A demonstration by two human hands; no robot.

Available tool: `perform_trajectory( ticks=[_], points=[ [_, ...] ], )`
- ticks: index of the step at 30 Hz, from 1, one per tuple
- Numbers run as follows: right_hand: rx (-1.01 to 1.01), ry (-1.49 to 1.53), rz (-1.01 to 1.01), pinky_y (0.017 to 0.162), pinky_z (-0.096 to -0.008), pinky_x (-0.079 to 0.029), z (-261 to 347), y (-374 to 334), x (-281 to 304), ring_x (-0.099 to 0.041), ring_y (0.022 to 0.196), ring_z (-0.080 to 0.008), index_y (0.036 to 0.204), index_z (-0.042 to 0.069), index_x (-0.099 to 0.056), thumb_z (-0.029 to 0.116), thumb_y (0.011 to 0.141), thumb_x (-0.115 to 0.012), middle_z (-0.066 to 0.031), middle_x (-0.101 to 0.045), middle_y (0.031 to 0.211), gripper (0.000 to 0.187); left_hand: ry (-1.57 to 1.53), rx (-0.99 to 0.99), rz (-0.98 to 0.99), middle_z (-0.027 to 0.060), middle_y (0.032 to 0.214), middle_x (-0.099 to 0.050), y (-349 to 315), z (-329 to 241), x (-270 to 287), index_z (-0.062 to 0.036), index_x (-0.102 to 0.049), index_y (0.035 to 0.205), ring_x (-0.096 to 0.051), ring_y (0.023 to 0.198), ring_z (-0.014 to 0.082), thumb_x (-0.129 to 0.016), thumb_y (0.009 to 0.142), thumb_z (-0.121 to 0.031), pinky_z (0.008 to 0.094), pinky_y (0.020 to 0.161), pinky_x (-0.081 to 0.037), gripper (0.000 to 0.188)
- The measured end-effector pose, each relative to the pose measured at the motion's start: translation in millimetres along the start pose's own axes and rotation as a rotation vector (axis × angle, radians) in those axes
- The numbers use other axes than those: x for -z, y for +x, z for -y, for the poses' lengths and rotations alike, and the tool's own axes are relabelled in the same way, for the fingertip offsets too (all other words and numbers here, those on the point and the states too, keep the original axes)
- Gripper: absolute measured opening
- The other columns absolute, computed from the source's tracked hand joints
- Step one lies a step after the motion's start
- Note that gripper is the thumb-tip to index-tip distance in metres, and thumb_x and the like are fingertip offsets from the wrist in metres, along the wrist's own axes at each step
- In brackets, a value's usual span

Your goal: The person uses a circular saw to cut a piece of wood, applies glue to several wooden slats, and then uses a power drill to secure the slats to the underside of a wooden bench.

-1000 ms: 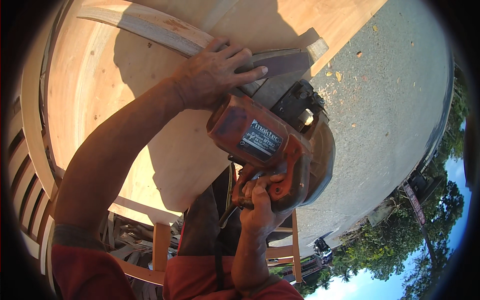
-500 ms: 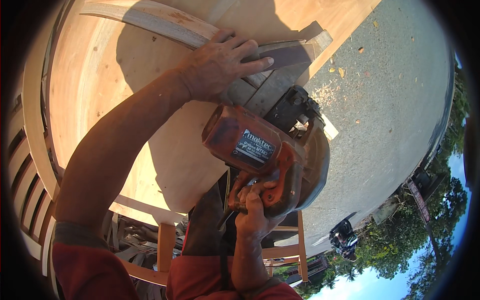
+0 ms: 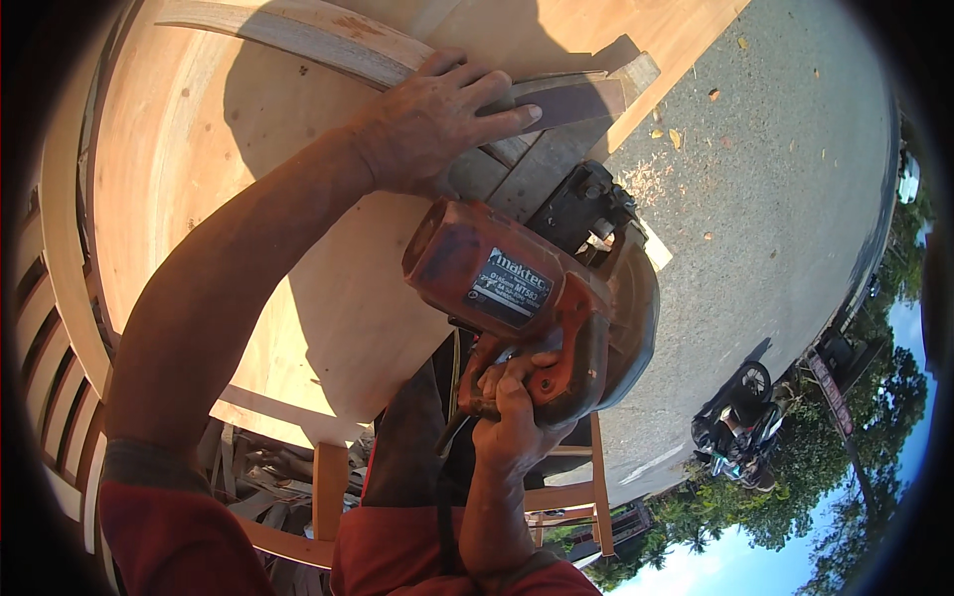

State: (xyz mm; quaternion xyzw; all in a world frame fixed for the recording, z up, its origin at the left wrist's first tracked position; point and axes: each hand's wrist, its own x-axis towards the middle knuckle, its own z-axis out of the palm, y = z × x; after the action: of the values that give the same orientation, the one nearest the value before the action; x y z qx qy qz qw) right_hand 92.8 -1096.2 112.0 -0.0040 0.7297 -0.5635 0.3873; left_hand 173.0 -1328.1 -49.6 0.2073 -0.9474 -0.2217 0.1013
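Note:
My right hand (image 3: 512, 422) is closed around the rear handle of a red circular saw (image 3: 556, 338), its fingers wrapped inside the grip. The saw's dark base rests at the right end of a greyish wooden board (image 3: 542, 169). My left hand (image 3: 427, 124) lies over several wooden pieces with its fingers stretched and spread, pressing on them. From under it a curved wooden strip (image 3: 318, 45) runs to the upper left, and a dark flat strip (image 3: 586, 105) sticks out to the right. The blade is hidden by the saw's housing.
A large plywood sheet (image 3: 248, 328) lies under the pieces as a work surface. Sawdust (image 3: 651, 184) and dry leaves are on the grey pavement (image 3: 775, 179). Slatted wooden furniture (image 3: 55, 372) stands at left, wood scraps (image 3: 263, 472) below. A motorcycle with a rider (image 3: 737, 432) is on the road.
The saw and my right hand have shifted very slightly to the right. My left hand stays on the wood. The motorcycle has come nearer along the road.

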Motion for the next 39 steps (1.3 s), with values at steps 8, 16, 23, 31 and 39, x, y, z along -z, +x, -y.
perform_trajectory(
  ticks=[8, 16, 23, 31, 39],
  points=[
    [0.022, 0.027, 0.024, 0.051, -0.0304, -0.052, -4, 3, 8, -0.057, 0.064, -0.0138, 0.117, -0.002, -0.052, -0.013, 0.083, -0.058, -0.0075, -0.057, 0.082, 0.037, -0.004, 0.027, 0.049, 0.013, 0.136, -0.051, 0, -4, 4, -0.0194, -0.05, 0.15, -0.049, 0.131, 0.0331, -0.096, 0.047, -0.044, 0.0501, 0.114, -0.037, 0.116],
    [-0.021, 0.048, 0.016, 0.053, -0.0298, -0.052, -4, -1, 5, -0.058, 0.062, -0.0129, 0.117, -0.003, -0.052, -0.015, 0.083, -0.057, -0.007, -0.058, 0.083, 0.037, -0.017, 0.024, 0.034, 0.0142, 0.135, -0.051, -3, -1, 8, -0.019, -0.05, 0.15, -0.05, 0.128, 0.0356, -0.096, 0.045, -0.041, 0.0504, 0.112, -0.039, 0.117],
    [-0.141, -0.115, -0.02, 0.071, -0.0251, -0.051, -25, -2, 27, -0.059, 0.078, -0.007, 0.113, 0.004, -0.059, -0.003, 0.086, -0.07, -0.0028, -0.064, 0.088, 0.031, -0.091, -0.002, 0.059, 0.0194, 0.131, -0.051, 17, -10, 11, -0.0077, -0.054, 0.144, -0.052, 0.123, 0.0392, -0.094, 0.053, -0.041, 0.053, 0.112, -0.036, 0.104],
    [-0.117, -0.43, -0.012, 0.081, -0.0306, -0.052, -12, 1, 19, -0.062, 0.087, -0.0068, 0.117, 0.009, -0.063, 0.011, 0.085, -0.073, -0.0006, -0.066, 0.092, 0.033, -0.043, 0.035, 0.008, 0.0256, 0.125, -0.054, 3, 0, 6, -0.0038, -0.06, 0.137, -0.053, 0.119, 0.0442, -0.085, 0.061, -0.029, 0.0581, 0.109, -0.037, 0.084],
    [-0.147, -0.292, 0.023, 0.081, -0.0262, -0.053, -17, 13, 25, -0.063, 0.091, -0.0057, 0.119, 0.007, -0.064, 0.01, 0.088, -0.074, 0.0023, -0.066, 0.095, 0.033, -0.056, 0.005, 0.027, 0.0237, 0.125, -0.054, 9, -4, 10, -0.0073, -0.061, 0.138, -0.053, 0.12, 0.0433, -0.086, 0.061, -0.033, 0.0566, 0.109, -0.037, 0.085]
  ],
)
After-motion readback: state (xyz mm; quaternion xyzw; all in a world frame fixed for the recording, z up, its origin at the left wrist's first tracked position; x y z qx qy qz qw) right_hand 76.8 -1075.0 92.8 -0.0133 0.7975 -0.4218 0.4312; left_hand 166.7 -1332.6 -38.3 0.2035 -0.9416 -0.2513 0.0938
